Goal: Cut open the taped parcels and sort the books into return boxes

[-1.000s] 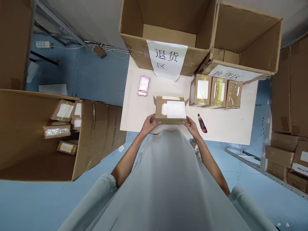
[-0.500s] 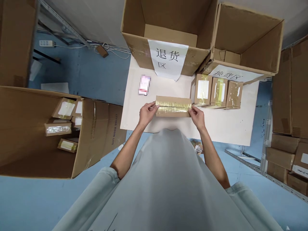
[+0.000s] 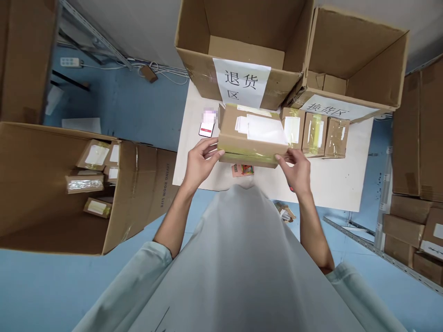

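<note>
A cardboard box (image 3: 254,144) with yellowish tape along its edge and white labels on its upper face is held up off the white table. My left hand (image 3: 200,161) grips its near left corner, thumb on the front side. At the near right corner my right hand (image 3: 297,169) holds it the same way, fingers partly hidden. Below the box's front edge lies a small colourful card or packet (image 3: 242,170) on the table. A small red-tipped item (image 3: 291,188) shows partly behind my right hand; its kind is unclear. A phone (image 3: 206,129) lies left of the box.
Three taped boxes (image 3: 314,133) stand in a row on the right of the table (image 3: 353,184). Two large open cartons (image 3: 194,69) with paper signs are behind. To the left, another large carton (image 3: 128,193) contains several small boxes. A shelf with boxes (image 3: 403,228) is at right.
The box has risen toward me and tilted, so its labelled face now shows. Both hands moved up with it, slightly farther apart. The colourful packet has come into view below.
</note>
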A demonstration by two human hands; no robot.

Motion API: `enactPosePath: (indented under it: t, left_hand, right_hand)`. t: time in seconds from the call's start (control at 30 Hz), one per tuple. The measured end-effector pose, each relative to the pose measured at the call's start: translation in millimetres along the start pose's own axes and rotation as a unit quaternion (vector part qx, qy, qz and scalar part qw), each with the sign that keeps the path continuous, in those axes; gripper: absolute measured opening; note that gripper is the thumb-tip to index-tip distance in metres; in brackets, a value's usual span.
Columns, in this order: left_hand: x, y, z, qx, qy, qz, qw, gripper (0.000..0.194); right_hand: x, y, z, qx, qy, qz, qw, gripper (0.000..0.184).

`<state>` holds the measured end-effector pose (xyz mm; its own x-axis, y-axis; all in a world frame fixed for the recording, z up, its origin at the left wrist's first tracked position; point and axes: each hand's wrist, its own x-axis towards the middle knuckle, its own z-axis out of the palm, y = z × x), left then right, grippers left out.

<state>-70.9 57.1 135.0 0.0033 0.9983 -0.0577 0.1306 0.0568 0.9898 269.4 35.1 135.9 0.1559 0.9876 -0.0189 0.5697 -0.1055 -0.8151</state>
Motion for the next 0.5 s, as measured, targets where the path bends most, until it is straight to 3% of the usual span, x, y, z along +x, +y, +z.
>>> enactPosePath:
  t: [0.07, 0.17, 0.23, 0.3, 0.37, 0.5]
  left_hand:
    - [-2.6, -36.5, 5.3, -0.022, 0.002, -0.053, 0.998, 0.054]
    - [-14.7, -91.0, 13.8, -0.040, -0.022, -0.142, 0.989, 0.059]
    - [-25.5, -117.8, 18.0, -0.025, -0.051, -0.215, 0.975, 0.075]
    - [-34.3, -134.9, 21.0, 0.012, -0.090, -0.279, 0.956, 0.091]
    - [-37.1, -144.4, 23.6, 0.051, -0.099, -0.315, 0.943, 0.095]
    - [-22.2, -149.7, 29.4, 0.081, -0.036, -0.319, 0.944, 0.085]
  right_hand:
    - [-3.6, 29.5, 22.2, 0.015, -0.022, 0.028, 0.999, 0.059]
    - [-18.3, 70.2, 54.0, 0.027, -0.080, 0.132, 0.988, 0.071]
    - [-30.0, 89.4, 68.8, 0.019, -0.125, 0.201, 0.971, 0.066]
    - [-37.2, 102.1, 77.9, -0.005, -0.167, 0.241, 0.956, 0.055]
    - [-35.9, 109.8, 83.8, -0.025, -0.185, 0.250, 0.950, 0.049]
    - [-12.7, 114.0, 94.4, 0.013, -0.144, 0.238, 0.960, 0.056]
